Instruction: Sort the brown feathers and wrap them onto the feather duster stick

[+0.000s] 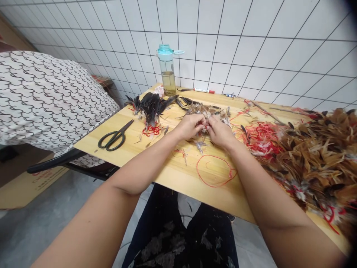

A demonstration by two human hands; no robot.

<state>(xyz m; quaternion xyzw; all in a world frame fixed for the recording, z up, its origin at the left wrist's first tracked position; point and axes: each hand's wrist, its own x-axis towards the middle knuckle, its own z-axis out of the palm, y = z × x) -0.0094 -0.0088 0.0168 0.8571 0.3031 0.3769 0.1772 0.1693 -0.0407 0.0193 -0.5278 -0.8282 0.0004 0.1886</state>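
My left hand (191,125) and my right hand (220,131) meet over the middle of the wooden table, fingertips pinched close together. Between them shows a bit of a small feather bunch with whitish fluff and a speck of red; the fingers hide most of it. Just behind my hands lies a loose heap of brown and grey feathers (205,109). To the left sits a bundle of black feathers (152,106) with red string (153,130) at its near side. Black-handled scissors (113,139) lie farther left, blades pointing away.
A large pile of brown feathers (315,149) covers the right side, beside tangled red string (262,136). A red string loop (216,185) lies near the front edge. A water bottle (167,72) and a red-and-white marker (204,91) are at the back. Patterned cloth (52,96) bulges beside the table's left edge.
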